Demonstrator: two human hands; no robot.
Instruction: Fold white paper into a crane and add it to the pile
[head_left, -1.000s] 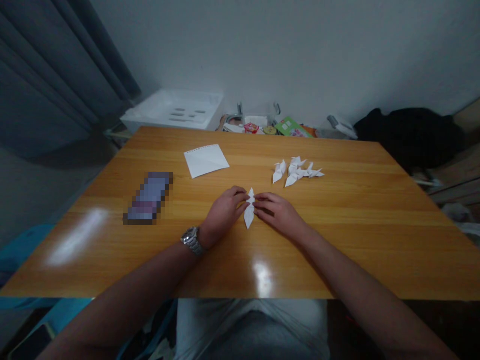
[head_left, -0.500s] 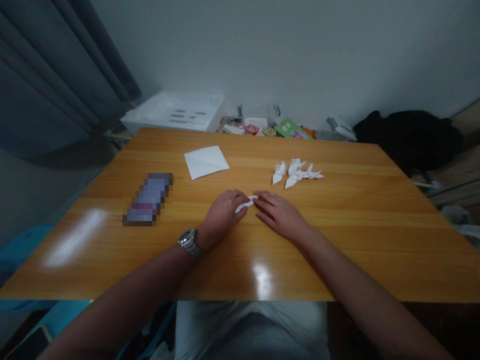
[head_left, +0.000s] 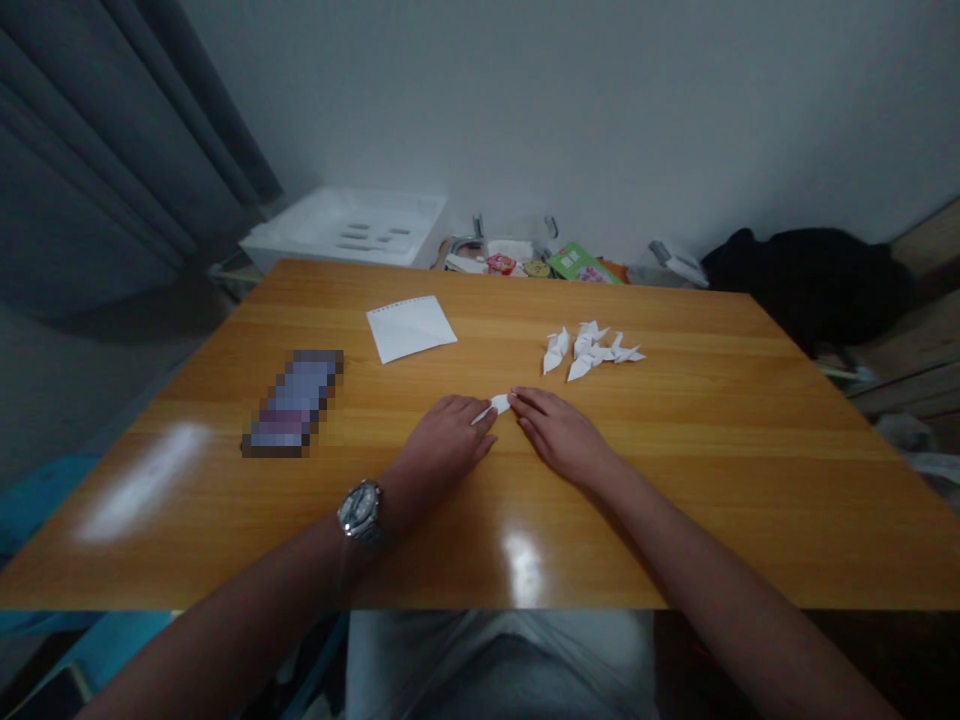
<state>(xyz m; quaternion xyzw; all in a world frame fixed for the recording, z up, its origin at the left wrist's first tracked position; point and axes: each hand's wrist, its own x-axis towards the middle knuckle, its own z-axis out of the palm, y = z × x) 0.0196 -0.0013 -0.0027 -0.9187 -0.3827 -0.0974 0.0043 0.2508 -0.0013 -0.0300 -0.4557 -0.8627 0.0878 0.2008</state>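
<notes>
A small folded white paper piece (head_left: 499, 403) lies flat on the wooden table (head_left: 712, 440), and only its right tip shows. My left hand (head_left: 442, 445) lies flat over the rest of it with fingers stretched out; a metal watch (head_left: 360, 510) is on that wrist. My right hand (head_left: 559, 435) rests on the table just right of the paper. Its fingers are extended and the fingertips touch the paper's tip. Neither hand grips anything.
Several folded white paper cranes (head_left: 589, 350) sit in a cluster behind my right hand. A white notepad sheet (head_left: 410, 328) lies at the back left. A pixelated dark object (head_left: 292, 403) lies left. A white tray (head_left: 352, 225), clutter (head_left: 540, 262) and a black bag (head_left: 810, 280) sit behind the table.
The folded paper stood upright between both hands' fingertips; it now lies flat. My left hand has flattened over it and my right fingers have straightened.
</notes>
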